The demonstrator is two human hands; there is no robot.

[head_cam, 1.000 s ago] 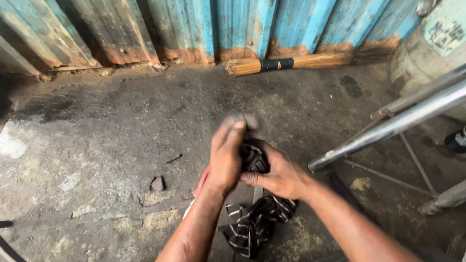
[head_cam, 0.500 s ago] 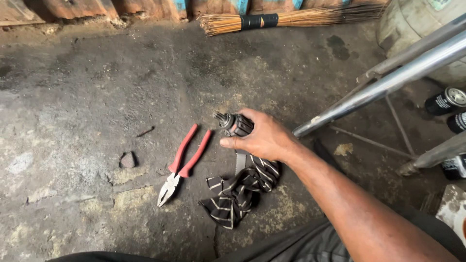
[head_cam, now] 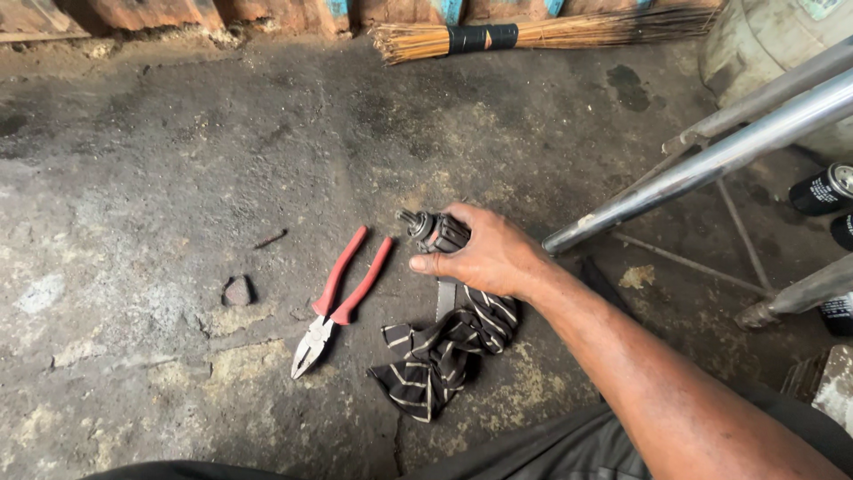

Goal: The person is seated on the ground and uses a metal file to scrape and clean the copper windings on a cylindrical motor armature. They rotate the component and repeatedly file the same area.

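Grey, stained concrete floor [head_cam: 160,160] fills most of the head view, cracked and patched with paler spots. The person's right hand [head_cam: 489,258] reaches in from the lower right, its forearm running back toward the bottom corner. Its grip is closed around a small dark cylindrical metal part [head_cam: 435,233], fingers wrapped over the top and the thumb tucked under the near side; a short stub with a round tip sticks out of the part's left end, past the fingers. The part is held low, just above the floor, right of centre in the view.

Directly under the wrist lies a crumpled dark rag with pale stripes [head_cam: 444,351], spread on the floor and touching a flat grey metal strip [head_cam: 445,298] that pokes out from beneath the hand. Just left of the hand, close by but apart from it, a pair of pliers with red handles [head_cam: 342,298] lies on the floor, jaws pointing down-left, handles spread slightly. Further left sits a small stone [head_cam: 237,291], and above it a short dark stick [head_cam: 271,238].

Along the top edge a straw broom bound with a black band [head_cam: 498,37] lies against the wall. Shiny metal tubes [head_cam: 711,160] slant across the right side, with dark cans [head_cam: 822,188] beyond them.

The left hand is out of sight.
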